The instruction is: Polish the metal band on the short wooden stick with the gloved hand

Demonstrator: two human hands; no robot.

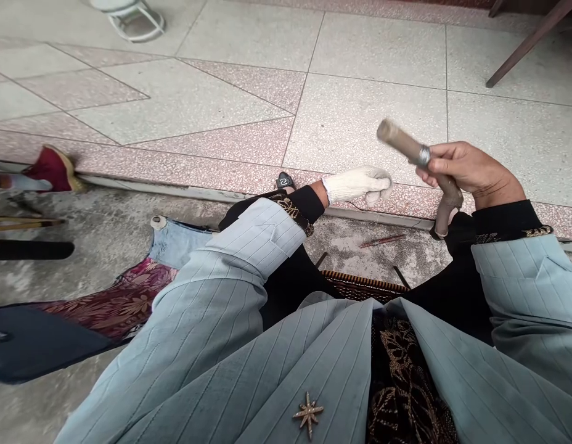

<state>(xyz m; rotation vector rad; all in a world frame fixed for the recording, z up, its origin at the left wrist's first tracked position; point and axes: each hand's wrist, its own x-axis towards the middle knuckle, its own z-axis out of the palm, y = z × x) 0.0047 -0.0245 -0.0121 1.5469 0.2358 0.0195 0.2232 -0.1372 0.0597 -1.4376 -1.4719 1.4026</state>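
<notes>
One bare right hand (475,169) pinches a crooked wooden stick (405,144) between thumb and fingers, right of frame; near center, the gloved left hand (355,184) has bent fingers, grip unclear.

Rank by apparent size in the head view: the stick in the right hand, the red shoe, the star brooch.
1. Stick, partly covered by the right hand
2. Red shoe
3. Star brooch, clearly smallest
</notes>
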